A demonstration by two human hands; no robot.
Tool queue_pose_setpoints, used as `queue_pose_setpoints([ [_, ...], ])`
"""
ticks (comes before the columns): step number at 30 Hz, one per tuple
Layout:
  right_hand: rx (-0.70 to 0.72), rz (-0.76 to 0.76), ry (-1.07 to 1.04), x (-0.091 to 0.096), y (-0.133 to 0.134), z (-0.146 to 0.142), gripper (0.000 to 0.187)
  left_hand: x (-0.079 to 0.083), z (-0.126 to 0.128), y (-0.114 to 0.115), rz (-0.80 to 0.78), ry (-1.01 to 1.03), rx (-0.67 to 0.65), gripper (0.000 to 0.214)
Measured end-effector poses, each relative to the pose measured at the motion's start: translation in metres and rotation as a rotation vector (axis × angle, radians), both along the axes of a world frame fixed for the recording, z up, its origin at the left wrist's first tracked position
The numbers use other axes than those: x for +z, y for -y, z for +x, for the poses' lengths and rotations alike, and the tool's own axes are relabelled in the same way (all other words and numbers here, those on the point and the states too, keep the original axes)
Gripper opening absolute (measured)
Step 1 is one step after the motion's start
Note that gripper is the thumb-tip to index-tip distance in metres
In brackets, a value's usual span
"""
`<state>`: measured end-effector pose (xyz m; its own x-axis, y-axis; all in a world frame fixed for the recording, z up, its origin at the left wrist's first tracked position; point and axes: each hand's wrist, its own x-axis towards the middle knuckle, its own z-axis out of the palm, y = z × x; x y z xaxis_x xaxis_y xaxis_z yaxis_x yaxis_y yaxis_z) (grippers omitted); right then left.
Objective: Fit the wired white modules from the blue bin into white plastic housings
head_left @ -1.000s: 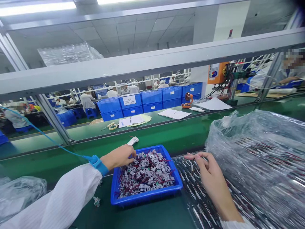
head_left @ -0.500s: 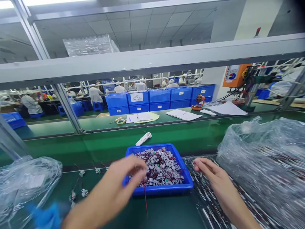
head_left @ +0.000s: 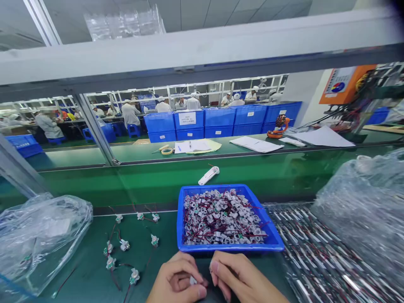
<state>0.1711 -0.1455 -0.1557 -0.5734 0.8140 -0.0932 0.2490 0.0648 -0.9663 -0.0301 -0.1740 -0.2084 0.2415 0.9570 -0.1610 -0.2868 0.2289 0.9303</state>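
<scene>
My left hand (head_left: 179, 277) is closed in front of the blue tray, with a small pale plastic part (head_left: 192, 280) pinched between thumb and fingers. Close beside it, my right hand (head_left: 238, 277) has thumb and fingertips pressed together; whatever they may hold is too small to make out. The blue tray (head_left: 232, 249) bears a heap of grey ring-shaped parts (head_left: 221, 216) with thin red and dark wires. Several similar wired parts (head_left: 134, 276) lie loose on the green bench, left of my hands.
Clear plastic bags stand at left (head_left: 47, 231) and right (head_left: 362, 202). Rows of thin wired strips (head_left: 318, 248) lie right of the tray. A white handheld casing (head_left: 208, 175) rests behind it. Papers (head_left: 255, 144) and a tape roll (head_left: 167, 150) lie on the raised ledge.
My left hand has come from over the tray, and my right from above the strips; both are now together in front of the tray. The camera view has shifted.
</scene>
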Motion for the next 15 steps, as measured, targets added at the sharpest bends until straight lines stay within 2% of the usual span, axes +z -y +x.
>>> queue_pose_setpoints([
  [6,-0.107,0.161,0.170,-0.022,0.007,-0.005,0.049,0.004,0.002,0.007,-0.067,-0.002,0.106,0.049],
  [15,-0.073,0.358,0.176,-0.018,0.010,0.000,0.056,0.007,-0.001,0.004,-0.052,0.014,0.063,0.040],
])
